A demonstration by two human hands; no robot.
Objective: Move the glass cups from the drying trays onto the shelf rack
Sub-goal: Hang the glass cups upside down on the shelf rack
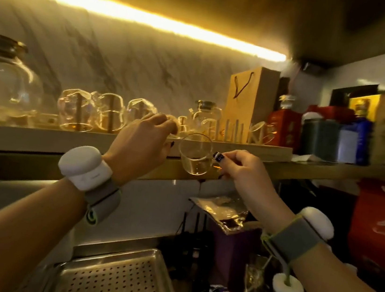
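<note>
A small clear glass cup (195,154) is held up in front of the long wooden shelf (235,149), pinched at its handle by the right hand (240,168).

The cup is tilted, mouth upward, just below the shelf edge. The left hand (145,137) is raised to the wooden peg rack (227,132), its fingertips curled out of sight; whether anything is gripped cannot be told. Upturned glass cups (93,112) on the pegs are blurred. The perforated steel drying tray (115,280) is cut off below.

Marble-veined wall (124,58) glows under 1 warm light strip (154,22) — dark ceiling (325,21) above.
</note>
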